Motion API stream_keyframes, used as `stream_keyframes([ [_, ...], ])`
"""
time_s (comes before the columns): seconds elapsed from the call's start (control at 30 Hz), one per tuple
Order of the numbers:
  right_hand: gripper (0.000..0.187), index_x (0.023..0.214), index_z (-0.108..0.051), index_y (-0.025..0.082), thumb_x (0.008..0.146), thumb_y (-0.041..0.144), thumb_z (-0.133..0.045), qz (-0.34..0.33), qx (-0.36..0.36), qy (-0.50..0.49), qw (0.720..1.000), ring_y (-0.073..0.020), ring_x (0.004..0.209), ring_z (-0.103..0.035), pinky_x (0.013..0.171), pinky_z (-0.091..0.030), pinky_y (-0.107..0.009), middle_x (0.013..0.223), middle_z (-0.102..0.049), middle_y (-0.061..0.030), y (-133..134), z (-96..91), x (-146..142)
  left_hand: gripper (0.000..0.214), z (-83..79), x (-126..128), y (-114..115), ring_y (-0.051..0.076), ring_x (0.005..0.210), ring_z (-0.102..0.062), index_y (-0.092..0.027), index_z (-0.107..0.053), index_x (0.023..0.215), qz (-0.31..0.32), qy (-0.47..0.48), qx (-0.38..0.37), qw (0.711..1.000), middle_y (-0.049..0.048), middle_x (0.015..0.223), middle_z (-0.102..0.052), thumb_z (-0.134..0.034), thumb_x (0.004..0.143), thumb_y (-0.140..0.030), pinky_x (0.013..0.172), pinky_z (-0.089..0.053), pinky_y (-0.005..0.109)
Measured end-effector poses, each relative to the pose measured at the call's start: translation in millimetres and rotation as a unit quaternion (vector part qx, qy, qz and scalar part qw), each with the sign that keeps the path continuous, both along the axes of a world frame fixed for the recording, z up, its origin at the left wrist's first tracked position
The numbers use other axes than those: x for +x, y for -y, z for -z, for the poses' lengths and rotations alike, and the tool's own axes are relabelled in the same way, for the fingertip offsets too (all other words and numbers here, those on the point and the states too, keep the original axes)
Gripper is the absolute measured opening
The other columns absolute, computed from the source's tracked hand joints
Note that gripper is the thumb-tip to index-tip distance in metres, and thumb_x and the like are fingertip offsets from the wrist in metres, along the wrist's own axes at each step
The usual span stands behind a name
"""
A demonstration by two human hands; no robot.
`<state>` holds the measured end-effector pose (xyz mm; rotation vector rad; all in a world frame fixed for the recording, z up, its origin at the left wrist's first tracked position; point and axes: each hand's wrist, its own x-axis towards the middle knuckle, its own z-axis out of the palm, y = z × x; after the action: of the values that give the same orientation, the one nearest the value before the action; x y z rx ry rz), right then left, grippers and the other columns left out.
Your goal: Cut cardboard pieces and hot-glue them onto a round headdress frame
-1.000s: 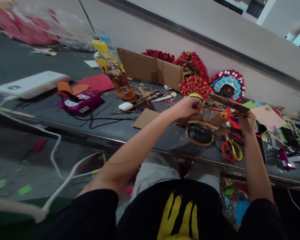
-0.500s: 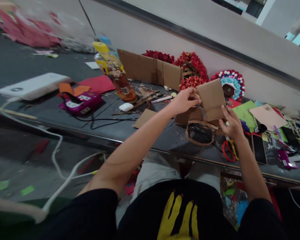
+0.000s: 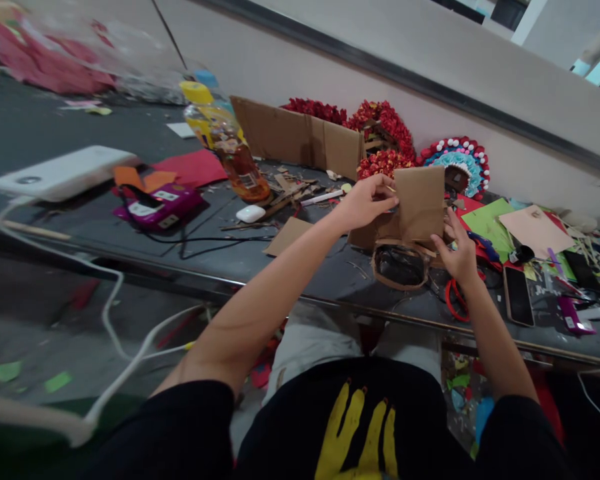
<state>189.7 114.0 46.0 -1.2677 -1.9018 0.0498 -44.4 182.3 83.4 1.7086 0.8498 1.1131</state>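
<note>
I hold a brown cardboard piece [image 3: 420,203] upright over the dark table [image 3: 305,273]. My left hand [image 3: 365,200] pinches its upper left edge, and a thin yellowish stick shows at the fingertips. My right hand [image 3: 455,253] grips the piece's lower right corner with curled fingers. Just below the piece lies a cardboard ring [image 3: 400,267] with a dark middle, resting on the table among other cardboard scraps.
Red-handled scissors [image 3: 453,300] and a black phone [image 3: 517,295] lie to the right. A bottle of orange drink [image 3: 230,150], a cardboard box wall [image 3: 300,137], red paper flower wreaths [image 3: 387,130], a white power bank [image 3: 63,172] and coloured paper sheets [image 3: 490,223] crowd the table.
The cardboard piece went from edge-on and flat to upright, facing me. My right hand dropped from its far right end to its lower right corner, moving left. The left hand kept its grip.
</note>
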Motion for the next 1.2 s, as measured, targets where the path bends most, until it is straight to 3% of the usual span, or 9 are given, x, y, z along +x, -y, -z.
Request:
stream_keyframes([
  [0.07, 0.054, 0.130, -0.049, 0.022, 0.084, 0.048, -0.053, 0.008, 0.003, -0.021, 1.000, -0.0248, 0.111, -0.058, 0.097, -0.046, -0.041, 0.122, -0.062, -0.0113, 0, 0.3, -3, 0.019, -1.7, 1, 0, 0.012, 0.076, -0.056, -0.013, -0.050, 0.093, -0.014, -0.022, 0.038, 0.999, 0.0022, 0.079, -0.061, -0.057, 0.076, -0.017, 0.074, -0.045, 0.026],
  [0.23, 0.032, 0.105, -0.060, 0.020, 0.082, 0.042, -0.057, -0.002, 0.026, -0.035, 0.999, -0.0228, 0.103, -0.062, 0.092, -0.049, -0.039, 0.107, -0.067, -0.0100, -2, 2.0, -5, 0.014, -5.0, 2, 1, 0.012, 0.081, -0.056, -0.014, -0.052, 0.092, -0.026, -0.053, 0.104, 0.993, 0.0047, 0.088, -0.063, -0.054, 0.079, -0.019, 0.077, -0.044, 0.026],
  [0.43, 0.024, 0.099, -0.055, 0.021, 0.080, 0.035, -0.058, 0.007, 0.037, -0.079, 0.996, -0.0206, 0.094, -0.064, 0.086, -0.051, -0.037, 0.101, -0.067, -0.0079, -5, 5.7, -8, 0.013, -1.5, 5, 4, 0.011, 0.077, -0.056, -0.015, -0.054, 0.090, -0.038, -0.061, 0.125, 0.989, 0.0020, 0.084, -0.062, -0.054, 0.078, -0.022, 0.073, -0.044, 0.026],
  [0.63, 0.021, 0.092, -0.054, 0.021, 0.075, 0.031, -0.061, 0.007, 0.008, -0.063, 0.998, -0.0223, 0.094, -0.063, 0.084, -0.051, -0.038, 0.097, -0.067, -0.0075, -6, 4.1, -5, 0.016, 6.6, 4, 1, 0.013, 0.077, -0.057, -0.016, -0.055, 0.084, -0.015, -0.103, 0.131, 0.986, 0.0010, 0.081, -0.062, -0.061, 0.072, -0.024, 0.076, -0.046, 0.028],
  [0.87, 0.023, 0.094, -0.054, 0.021, 0.074, 0.030, -0.062, 0.005, -0.014, -0.069, 0.998, -0.0199, 0.089, -0.065, 0.082, -0.052, -0.035, 0.094, -0.066, -0.0054, -6, 3.7, -4, 0.030, 5.4, 5, 6, 0.020, 0.078, -0.062, -0.014, -0.065, 0.097, 0.007, -0.309, 0.136, 0.941, 0.0075, 0.092, -0.070, -0.065, 0.068, -0.023, 0.070, -0.046, 0.030],
  [1.0, 0.038, 0.108, -0.054, 0.021, 0.072, 0.029, -0.065, -0.018, -0.029, -0.047, 0.998, -0.0210, 0.092, -0.066, 0.081, -0.053, -0.036, 0.099, -0.069, -0.0061, -9, 2.0, -2, 0.028, 4.4, 6, 10, 0.022, 0.078, -0.064, -0.013, -0.067, 0.096, 0.004, -0.341, 0.155, 0.927, 0.0088, 0.091, -0.071, -0.063, 0.072, -0.025, 0.068, -0.047, 0.030],
  [1.1, 0.032, 0.105, -0.060, 0.020, 0.075, 0.030, -0.065, -0.044, -0.007, 0.019, 0.999, -0.0214, 0.088, -0.068, 0.077, -0.054, -0.035, 0.098, -0.071, -0.0070, -3, -6.5, -1, 0.019, 2.2, 2, 16, 0.022, 0.079, -0.064, -0.014, -0.068, 0.087, 0.000, -0.338, 0.223, 0.915, 0.0068, 0.084, -0.072, -0.062, 0.074, -0.026, 0.074, -0.048, 0.032],
  [1.2, 0.017, 0.096, -0.065, 0.022, 0.081, 0.028, -0.061, -0.052, 0.075, 0.077, 0.993, -0.0199, 0.084, -0.068, 0.076, -0.053, -0.034, 0.092, -0.073, -0.0062, 9, -18.0, -2, 0.014, 1.9, -6, 27, 0.019, 0.086, -0.065, -0.018, -0.067, 0.089, -0.030, -0.308, 0.338, 0.889, 0.0037, 0.089, -0.072, -0.058, 0.079, -0.023, 0.096, -0.041, 0.039],
])
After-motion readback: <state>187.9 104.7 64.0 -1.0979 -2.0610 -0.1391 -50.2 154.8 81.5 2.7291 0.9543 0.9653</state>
